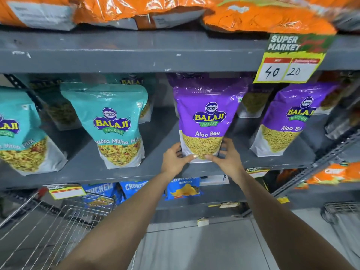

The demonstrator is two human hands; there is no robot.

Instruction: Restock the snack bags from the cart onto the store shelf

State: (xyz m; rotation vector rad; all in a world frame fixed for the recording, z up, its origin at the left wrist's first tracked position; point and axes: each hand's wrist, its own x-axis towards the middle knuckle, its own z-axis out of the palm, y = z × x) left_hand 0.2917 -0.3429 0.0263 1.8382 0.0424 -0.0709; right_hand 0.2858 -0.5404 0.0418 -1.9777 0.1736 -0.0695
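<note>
Standing on a grey metal shelf (136,170) in a supermarket aisle, a purple Aloo Sev bag (207,117) is steadied at its base by the left hand (174,158) and right hand (227,155), each grip holding a lower corner. Released crooked, the slick pouch could tip forward off the edge toward the wire cart (50,221).

Both arms extended from bottom of frame, converging at centre. Left hand (174,160) and right hand (227,156) side by side, thumbs nearly touching in front, fingers curled, clamping the same pouch's lower corners.
</note>
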